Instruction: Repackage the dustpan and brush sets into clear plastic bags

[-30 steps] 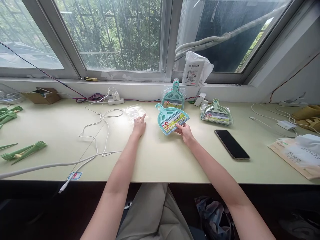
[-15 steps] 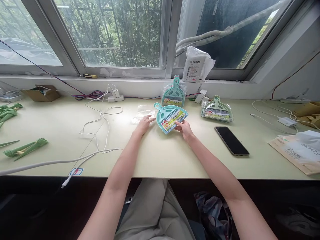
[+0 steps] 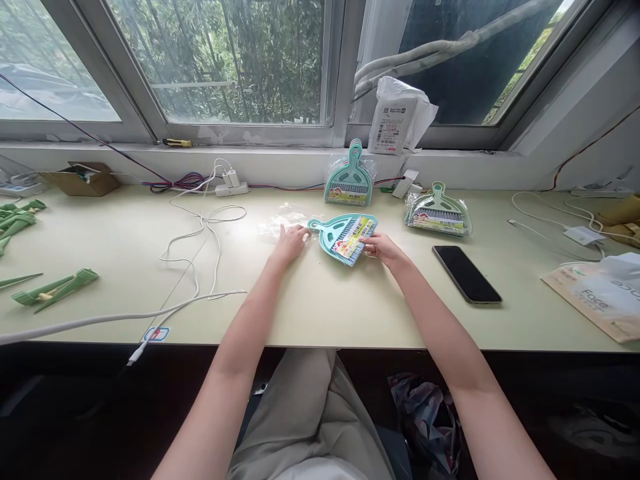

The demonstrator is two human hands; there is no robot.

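Observation:
A teal mini dustpan-and-brush set (image 3: pixel 344 236) with a coloured label lies on the pale green table (image 3: pixel 320 300), its handle pointing left. My right hand (image 3: pixel 381 247) grips its right edge with curled fingers. My left hand (image 3: pixel 290 240) lies on a clear plastic bag (image 3: pixel 281 222) just left of the handle, fingers stretched flat on it. Two more sets in clear bags stand nearby: one (image 3: pixel 350 180) leaning on the wall under the window, one (image 3: pixel 439 213) lying to the right.
A black phone (image 3: pixel 467 273) lies right of my right hand. White cables (image 3: pixel 200 240) and a power strip (image 3: pixel 231 190) run at the left, with green plastic parts (image 3: pixel 53 288) beyond. A paper bag (image 3: pixel 600 297) is at the far right, a white packet (image 3: pixel 397 123) on the sill.
My right hand has turned the dustpan set so its handle points left, toward the clear bag. My left hand shifted right to the bag's edge beside the handle.

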